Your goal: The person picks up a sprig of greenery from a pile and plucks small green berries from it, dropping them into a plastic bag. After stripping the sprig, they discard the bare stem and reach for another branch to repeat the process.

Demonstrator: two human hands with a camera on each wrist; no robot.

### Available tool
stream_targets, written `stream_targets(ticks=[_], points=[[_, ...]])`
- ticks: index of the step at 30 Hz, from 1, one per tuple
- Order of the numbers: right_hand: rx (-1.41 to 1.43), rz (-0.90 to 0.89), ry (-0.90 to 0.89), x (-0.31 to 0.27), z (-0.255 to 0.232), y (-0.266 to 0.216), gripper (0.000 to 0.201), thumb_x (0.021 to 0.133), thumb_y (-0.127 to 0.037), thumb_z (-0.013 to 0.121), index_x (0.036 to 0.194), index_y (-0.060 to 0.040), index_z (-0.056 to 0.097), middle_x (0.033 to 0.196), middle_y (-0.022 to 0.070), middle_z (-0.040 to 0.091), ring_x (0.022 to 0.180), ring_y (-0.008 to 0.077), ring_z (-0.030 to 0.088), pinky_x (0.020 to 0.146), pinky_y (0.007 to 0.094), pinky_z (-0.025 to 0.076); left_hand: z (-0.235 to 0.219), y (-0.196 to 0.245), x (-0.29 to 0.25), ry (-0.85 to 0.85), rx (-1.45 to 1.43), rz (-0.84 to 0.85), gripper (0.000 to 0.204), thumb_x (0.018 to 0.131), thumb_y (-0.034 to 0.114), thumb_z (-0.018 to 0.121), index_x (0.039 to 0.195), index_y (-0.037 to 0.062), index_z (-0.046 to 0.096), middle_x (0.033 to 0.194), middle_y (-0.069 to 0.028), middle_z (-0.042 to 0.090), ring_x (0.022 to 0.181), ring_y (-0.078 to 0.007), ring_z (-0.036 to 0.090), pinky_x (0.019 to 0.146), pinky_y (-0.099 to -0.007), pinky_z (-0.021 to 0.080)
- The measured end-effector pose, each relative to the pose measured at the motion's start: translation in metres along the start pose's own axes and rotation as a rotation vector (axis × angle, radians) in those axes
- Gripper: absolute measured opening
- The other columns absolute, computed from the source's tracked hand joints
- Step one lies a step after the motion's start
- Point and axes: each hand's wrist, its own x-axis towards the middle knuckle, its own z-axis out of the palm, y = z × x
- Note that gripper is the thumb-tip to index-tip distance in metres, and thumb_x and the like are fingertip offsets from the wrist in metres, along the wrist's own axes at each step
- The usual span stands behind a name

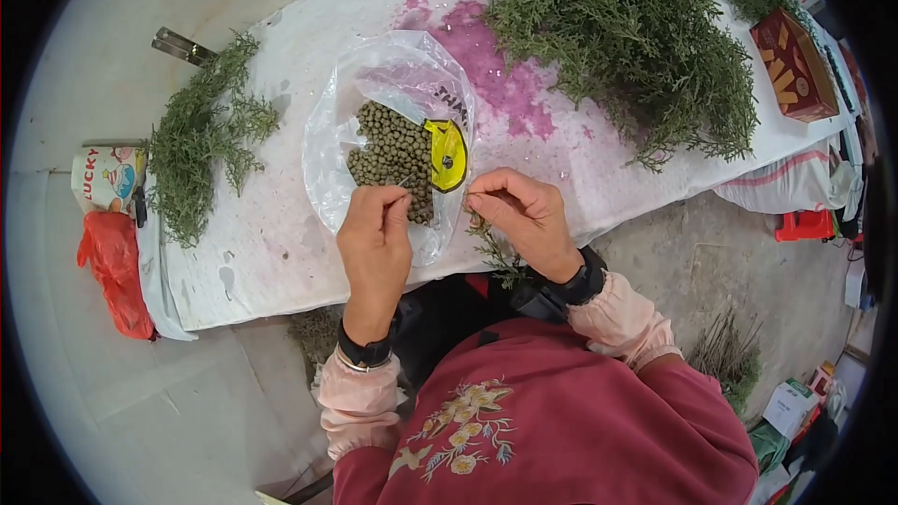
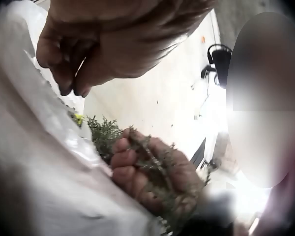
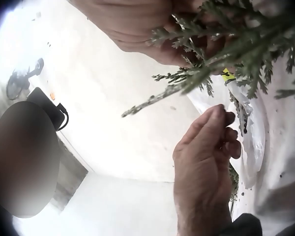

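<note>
Stretching beneath everything, the pale-covered table (image 1: 271, 266) is topped by a large heap of greenery (image 1: 622, 47) and an open plastic bag (image 1: 327, 131). The sprig (image 1: 491, 248), just right of the bag, is pinched by the right hand (image 1: 535, 223). The left hand's (image 1: 376, 236) thumb and curled forefinger are pressed together near the pellets (image 1: 388, 145); whether anything is held cannot be told.

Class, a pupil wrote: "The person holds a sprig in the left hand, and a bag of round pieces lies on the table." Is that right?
No, the head view shows the right hand, not the left hand, holding the sprig. The bag of round pieces does lie on the table.
</note>
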Motion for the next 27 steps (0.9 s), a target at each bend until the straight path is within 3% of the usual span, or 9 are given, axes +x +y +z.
stream_targets(ticks=[2,3,6,10,19,27], points=[[0.069,0.006,-0.026,0.000,0.000,-0.001,0.008,0.087,-0.002,0.057,0.093,0.0022,0.059,0.084,0.0016,0.060,0.074,0.0060,0.055,0.068,0.0205,0.045,-0.003,0.012,-0.004,-0.012,-0.516,-0.372,0.011,0.085,0.002,0.055,0.093,-0.0003,0.063,0.075,-0.0040,0.058,0.065,-0.0130,0.054,0.056,-0.0253,0.043],[0.106,0.009,-0.038,0.000,0.001,-0.001,0.008,0.087,-0.002,0.058,0.094,0.0019,0.060,0.084,0.0012,0.060,0.074,0.0054,0.054,0.068,0.0202,0.045,-0.001,0.013,-0.005,-0.015,-0.507,-0.375,0.011,0.085,0.002,0.055,0.093,-0.0003,0.063,0.075,-0.0040,0.058,0.065,-0.0130,0.054,0.056,-0.0253,0.043],[0.116,-0.001,-0.064,0.000,0.002,0.001,0.009,0.086,-0.003,0.059,0.094,0.0013,0.060,0.084,0.0005,0.060,0.074,0.0044,0.053,0.067,0.0192,0.044,0.007,0.012,-0.006,-0.106,-1.132,-0.608,0.014,0.087,0.007,0.057,0.097,-0.0019,0.061,0.082,-0.0052,0.060,0.066,-0.0102,0.052,0.055,-0.0253,0.042],[0.136,-0.012,-0.069,0.003,0.003,0.002,0.009,0.086,-0.003,0.060,0.094,0.0005,0.060,0.083,-0.0009,0.060,0.073,0.0024,0.052,0.064,0.0170,0.042,0.014,0.008,-0.007,-0.145,-1.350,-0.714,0.018,0.087,0.007,0.057,0.101,-0.0033,0.060,0.082,-0.0074,0.059,0.065,-0.0120,0.052,0.054,-0.0262,0.042],[0.007,-0.033,0.004,0.005,0.009,0.001,0.006,0.084,-0.002,0.060,0.089,-0.0007,0.059,0.076,-0.0047,0.057,0.066,-0.0014,0.048,0.056,0.0151,0.037,0.016,0.000,-0.008,-0.203,-1.394,-0.718,0.018,0.088,0.009,0.055,0.101,-0.0027,0.060,0.085,-0.0074,0.058,0.063,-0.0107,0.048,0.052,-0.0255,0.039],[-0.027,-0.112,0.016,0.005,0.013,0.003,0.005,0.083,-0.002,0.060,0.087,-0.0002,0.059,0.075,-0.0011,0.057,0.064,0.0014,0.049,0.054,0.0172,0.038,0.015,0.009,-0.007,-0.169,-1.349,-0.771,0.018,0.089,0.010,0.055,0.101,-0.0033,0.059,0.082,-0.0054,0.057,0.061,-0.0096,0.045,0.052,-0.0243,0.038]])
